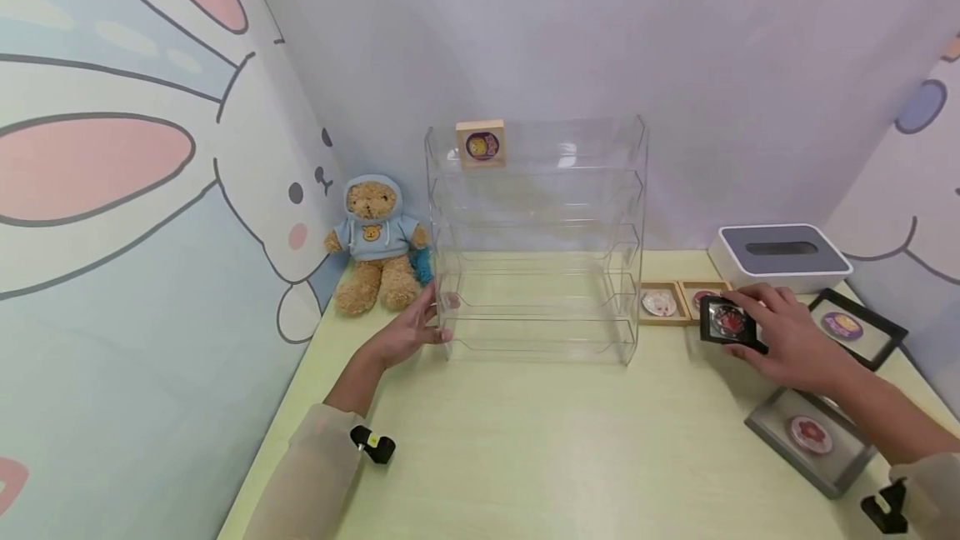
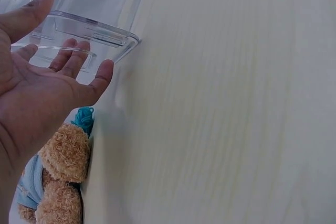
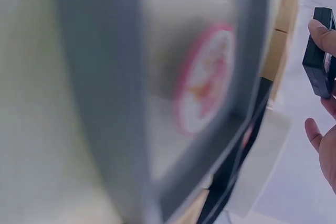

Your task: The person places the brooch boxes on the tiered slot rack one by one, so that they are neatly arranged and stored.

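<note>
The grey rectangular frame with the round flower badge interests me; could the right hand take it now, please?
Probably not readily: the right hand grips a small black frame holding a red piece, though the grey rectangular frame lies close by.

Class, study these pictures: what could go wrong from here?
The small black frame, held in the right hand, might slip and drop. The left hand, at the side of the clear rack, could jolt it and tip the wooden frame off the top tier. The right forearm, stretched over the grey frame, might brush it.
</note>
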Demonstrator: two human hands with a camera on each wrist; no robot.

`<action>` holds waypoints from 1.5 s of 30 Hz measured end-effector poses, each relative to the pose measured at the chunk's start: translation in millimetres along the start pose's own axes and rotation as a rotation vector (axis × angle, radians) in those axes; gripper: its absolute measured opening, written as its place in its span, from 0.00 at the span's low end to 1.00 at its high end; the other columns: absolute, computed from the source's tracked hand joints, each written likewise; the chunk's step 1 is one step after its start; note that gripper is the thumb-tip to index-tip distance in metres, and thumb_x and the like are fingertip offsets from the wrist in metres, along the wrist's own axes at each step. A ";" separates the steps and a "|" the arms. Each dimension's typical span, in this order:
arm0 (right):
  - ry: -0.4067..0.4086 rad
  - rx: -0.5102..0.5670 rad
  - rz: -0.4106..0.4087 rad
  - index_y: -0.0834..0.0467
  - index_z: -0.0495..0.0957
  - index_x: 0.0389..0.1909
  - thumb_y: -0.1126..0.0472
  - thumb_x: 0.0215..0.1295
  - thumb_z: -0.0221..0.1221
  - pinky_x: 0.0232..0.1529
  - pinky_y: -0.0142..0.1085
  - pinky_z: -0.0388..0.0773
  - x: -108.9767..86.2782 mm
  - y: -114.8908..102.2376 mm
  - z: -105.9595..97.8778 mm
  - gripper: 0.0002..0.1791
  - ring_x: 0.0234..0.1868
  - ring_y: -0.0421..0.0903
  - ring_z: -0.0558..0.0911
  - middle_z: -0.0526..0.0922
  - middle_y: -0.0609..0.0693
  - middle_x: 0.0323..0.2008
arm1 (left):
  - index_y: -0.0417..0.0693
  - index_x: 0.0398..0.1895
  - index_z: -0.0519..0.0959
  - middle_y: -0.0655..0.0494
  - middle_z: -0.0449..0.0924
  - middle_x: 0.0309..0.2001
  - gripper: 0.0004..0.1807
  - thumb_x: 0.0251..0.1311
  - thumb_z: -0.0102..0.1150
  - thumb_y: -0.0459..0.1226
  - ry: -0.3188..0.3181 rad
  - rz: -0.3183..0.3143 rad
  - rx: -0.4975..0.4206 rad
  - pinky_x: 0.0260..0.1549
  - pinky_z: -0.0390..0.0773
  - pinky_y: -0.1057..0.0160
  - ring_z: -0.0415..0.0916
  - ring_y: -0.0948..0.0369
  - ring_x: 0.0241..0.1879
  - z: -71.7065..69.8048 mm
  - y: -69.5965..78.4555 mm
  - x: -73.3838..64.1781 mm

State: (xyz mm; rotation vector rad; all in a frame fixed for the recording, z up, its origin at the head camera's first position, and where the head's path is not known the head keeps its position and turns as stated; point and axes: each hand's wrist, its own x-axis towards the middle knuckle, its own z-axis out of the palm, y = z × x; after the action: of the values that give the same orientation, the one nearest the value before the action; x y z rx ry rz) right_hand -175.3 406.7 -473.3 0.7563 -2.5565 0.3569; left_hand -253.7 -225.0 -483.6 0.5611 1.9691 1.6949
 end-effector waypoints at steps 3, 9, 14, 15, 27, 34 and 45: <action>0.058 0.015 -0.025 0.66 0.77 0.69 0.44 0.58 0.80 0.49 0.55 0.62 10.9 2.3 -6.9 0.45 0.52 0.66 0.72 0.77 0.68 0.59 | 0.68 0.93 0.29 0.40 0.53 0.85 0.61 0.76 0.60 0.26 0.002 -0.005 -0.009 0.70 0.73 0.51 0.44 0.41 0.89 -0.2 0.3 0.3; 0.164 -0.030 -0.044 0.68 0.77 0.67 0.15 0.71 0.44 0.48 0.63 0.61 33.2 3.2 -21.3 0.59 0.52 0.74 0.70 0.74 0.73 0.58 | 0.70 0.92 0.29 0.41 0.53 0.86 0.61 0.76 0.60 0.26 0.000 -0.020 -0.031 0.73 0.71 0.47 0.43 0.42 0.90 -1.3 -2.3 2.3; 0.202 -0.091 -0.045 0.69 0.75 0.66 0.11 0.68 0.40 0.47 0.69 0.59 54.7 0.2 -38.5 0.63 0.54 0.76 0.69 0.73 0.75 0.59 | 0.69 0.92 0.28 0.41 0.52 0.86 0.62 0.76 0.61 0.26 0.001 -0.017 -0.027 0.68 0.76 0.52 0.43 0.42 0.90 -1.0 -3.1 2.8; 0.199 -0.096 -0.035 0.68 0.75 0.66 0.10 0.67 0.39 0.47 0.69 0.59 59.2 -0.7 -42.4 0.64 0.54 0.76 0.68 0.72 0.75 0.60 | 0.69 0.92 0.28 0.41 0.52 0.86 0.62 0.76 0.62 0.27 0.002 -0.017 -0.027 0.67 0.76 0.53 0.43 0.42 0.90 -1.0 -3.1 2.8; 0.291 -0.118 -0.132 0.65 0.73 0.69 0.15 0.72 0.43 0.47 0.73 0.56 112.2 -9.5 -76.8 0.56 0.55 0.79 0.64 0.70 0.77 0.61 | 0.69 0.93 0.28 0.41 0.53 0.86 0.62 0.75 0.61 0.25 0.011 -0.022 -0.032 0.78 0.65 0.35 0.41 0.43 0.90 0.6 -0.9 1.1; 0.399 -0.106 -0.201 0.66 0.75 0.68 0.18 0.74 0.46 0.47 0.72 0.53 143.9 -16.2 -89.0 0.54 0.54 0.79 0.65 0.72 0.77 0.60 | 0.71 0.92 0.29 0.41 0.53 0.86 0.63 0.75 0.61 0.25 0.016 -0.028 -0.034 0.78 0.65 0.35 0.41 0.43 0.91 -0.3 -2.2 1.9; 0.353 -0.118 -0.259 0.65 0.73 0.76 0.43 0.66 0.71 0.53 0.78 0.54 190.9 -39.2 -101.7 0.45 0.57 0.82 0.64 0.71 0.78 0.63 | 0.67 0.93 0.29 0.41 0.54 0.86 0.63 0.75 0.65 0.28 0.008 -0.024 -0.035 0.76 0.69 0.38 0.43 0.43 0.90 -0.3 -3.1 2.2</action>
State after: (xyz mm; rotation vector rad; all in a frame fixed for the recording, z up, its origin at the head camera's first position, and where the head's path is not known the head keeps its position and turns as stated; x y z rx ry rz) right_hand -261.2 325.7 -287.9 0.8808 -2.1014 0.2289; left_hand -255.6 -224.4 -486.9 0.5171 1.9406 1.7165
